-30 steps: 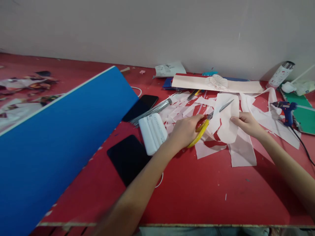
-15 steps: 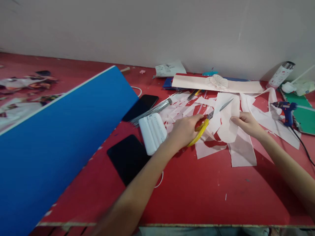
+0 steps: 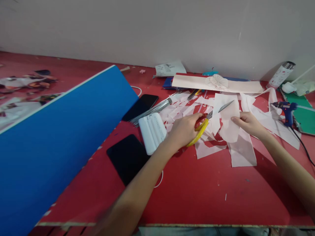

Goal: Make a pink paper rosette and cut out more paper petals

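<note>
My left hand (image 3: 183, 131) grips a pair of scissors (image 3: 201, 128) with yellow and red handles. Their steel blades point up and to the right, into a pale pink piece of fabric or paper (image 3: 228, 114). My right hand (image 3: 248, 124) pinches that piece's right edge, holding it beside the blades. Beneath both hands lie many pink offcuts (image 3: 184, 109), scattered over the red tabletop (image 3: 197, 196).
A blue board (image 3: 54, 141) leans in from the left. White block (image 3: 152, 132), black phones (image 3: 128, 159) and metal rods (image 3: 152, 111) lie left of the hands. A strip with a rosette (image 3: 216, 82) lies behind, and a blue glue gun (image 3: 286, 112) lies right.
My left hand and the scissors sit slightly higher in the picture. The pink piece has shifted a little against the blades.
</note>
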A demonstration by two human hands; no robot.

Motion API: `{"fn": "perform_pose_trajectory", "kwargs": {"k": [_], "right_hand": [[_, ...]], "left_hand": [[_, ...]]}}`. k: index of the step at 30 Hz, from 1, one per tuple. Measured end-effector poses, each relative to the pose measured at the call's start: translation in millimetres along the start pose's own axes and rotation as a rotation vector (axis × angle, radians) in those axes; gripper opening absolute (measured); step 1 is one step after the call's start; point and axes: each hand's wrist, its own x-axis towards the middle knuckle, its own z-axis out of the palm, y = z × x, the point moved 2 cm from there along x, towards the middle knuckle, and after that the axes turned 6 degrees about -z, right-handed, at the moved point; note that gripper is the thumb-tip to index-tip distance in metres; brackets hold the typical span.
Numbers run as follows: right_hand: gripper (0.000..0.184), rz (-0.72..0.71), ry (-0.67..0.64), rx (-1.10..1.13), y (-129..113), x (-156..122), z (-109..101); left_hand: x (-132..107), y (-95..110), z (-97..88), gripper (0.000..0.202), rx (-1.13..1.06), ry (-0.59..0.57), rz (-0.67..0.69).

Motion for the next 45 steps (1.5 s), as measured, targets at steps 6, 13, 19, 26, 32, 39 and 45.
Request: {"fn": "perform_pose_trajectory", "kwargs": {"k": [6,13,19,26,32,39,45], "right_hand": [[0.037,0.022,-0.047,-0.014,0.3,0.2,2.9],[0.036,0.047,-0.085,-0.013,0.2,0.2,3.9],[0.035,0.044,-0.096,-0.019,1.1,0.6,4.9],[0.032,0.049,-0.104,0.018,1.1,0.6,5.9],[0.033,0.055,-0.099,0.015,1.4,0.2,6.0],[0.033,0.060,-0.120,0.014,3.2,0.4,5.6],[0.033,0.062,-0.118,0.017,4.3,0.5,5.6]], "left_hand": [[0.0,-0.4,1.9,0.038,0.007,-0.005,0.012],[0.5,0.8,1.6,0.036,-0.002,-0.013,0.011],[0.5,-0.9,2.3,0.036,-0.011,-0.003,0.021],[0.4,-3.7,4.9,0.036,-0.010,0.012,0.036],[1.3,-2.0,3.5,0.035,-0.009,-0.007,0.014],[1.8,-2.8,3.1,0.035,-0.009,-0.015,0.004],[2.0,-3.4,2.4,0.036,-0.025,-0.031,0.005]]}}
